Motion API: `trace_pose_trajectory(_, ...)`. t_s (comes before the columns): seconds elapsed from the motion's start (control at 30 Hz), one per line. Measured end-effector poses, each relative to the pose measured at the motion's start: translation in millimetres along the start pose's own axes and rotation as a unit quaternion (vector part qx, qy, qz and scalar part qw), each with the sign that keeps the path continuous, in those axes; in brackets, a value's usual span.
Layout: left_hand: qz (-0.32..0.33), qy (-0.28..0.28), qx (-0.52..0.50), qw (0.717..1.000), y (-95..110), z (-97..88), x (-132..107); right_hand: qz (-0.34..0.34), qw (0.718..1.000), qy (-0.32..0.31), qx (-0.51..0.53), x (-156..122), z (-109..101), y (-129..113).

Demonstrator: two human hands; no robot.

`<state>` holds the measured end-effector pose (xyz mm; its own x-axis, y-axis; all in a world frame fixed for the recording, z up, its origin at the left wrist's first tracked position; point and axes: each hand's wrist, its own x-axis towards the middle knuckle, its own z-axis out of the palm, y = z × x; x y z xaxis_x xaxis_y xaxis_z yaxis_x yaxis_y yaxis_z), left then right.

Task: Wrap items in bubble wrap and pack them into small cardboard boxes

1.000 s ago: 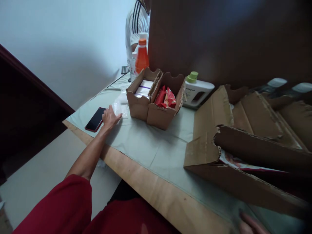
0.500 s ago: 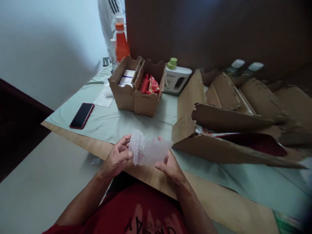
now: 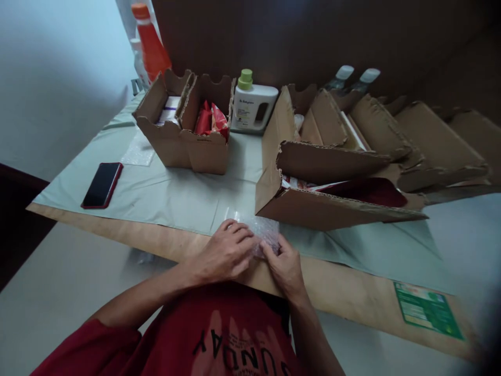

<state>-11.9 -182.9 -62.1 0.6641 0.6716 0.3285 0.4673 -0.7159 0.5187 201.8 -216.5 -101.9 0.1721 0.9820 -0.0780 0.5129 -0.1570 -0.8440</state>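
A clear sheet of bubble wrap (image 3: 264, 230) lies on the pale green cloth at the table's near edge. My left hand (image 3: 227, 254) rests on its left part, fingers curled down over it. Pinching its near right edge is my right hand (image 3: 285, 267). Just behind the wrap stands a long torn cardboard box (image 3: 313, 206) with red packets inside.
Two small cardboard boxes (image 3: 183, 141) hold white and red packets at the back left. A phone (image 3: 102, 184) and another bubble wrap piece (image 3: 138, 153) lie left. An orange bottle (image 3: 151, 42), a white jug (image 3: 252, 104) and several more cardboard trays (image 3: 410, 141) stand behind. A green label (image 3: 427, 310) marks the wooden edge.
My left hand left the spot by the phone, both hands lifted a bubble wrap sheet, and now they press it down on the table's near edge. The view has tilted downward.
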Motion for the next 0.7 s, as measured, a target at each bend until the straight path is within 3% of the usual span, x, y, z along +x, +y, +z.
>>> trace_pose_trajectory(0.07, -0.007, -0.065, 0.077, 0.995, -5, 10.5, 1, -0.008, 0.998, 0.024, -0.055, -6, -4, 6)
trace_pose_trajectory(0.13, -0.044, -0.063, 0.136, 0.988, -18, 12.9, -7, -0.012, 0.994, 0.051, -0.096, -12, -10, 16)
trace_pose_trajectory(0.3, -0.131, -0.003, 0.203, 0.970, -42, -10.8, -41, -0.072, 0.967, 0.148, -0.193, -27, -34, 40)
trace_pose_trajectory(0.43, -0.131, 0.086, 0.169, 0.973, -21, -26.0, -46, -0.158, 0.927, 0.232, -0.250, -40, -56, 29)
trace_pose_trajectory(0.5, -0.087, 0.140, 0.123, 0.979, -7, -23.6, -41, -0.231, 0.917, 0.205, -0.252, -40, -50, 10)
trace_pose_trajectory(0.57, -0.043, 0.141, 0.092, 0.985, -1, -13.6, -37, -0.306, 0.914, 0.115, -0.242, -32, -25, -11)
trace_pose_trajectory(0.63, -0.040, 0.084, 0.099, 0.991, -5, 1.6, -36, -0.349, 0.903, 0.006, -0.250, -19, 9, -26)
trace_pose_trajectory(0.7, -0.077, 0.011, 0.128, 0.989, -18, 16.8, -41, -0.356, 0.890, -0.070, -0.275, -6, 37, -29)
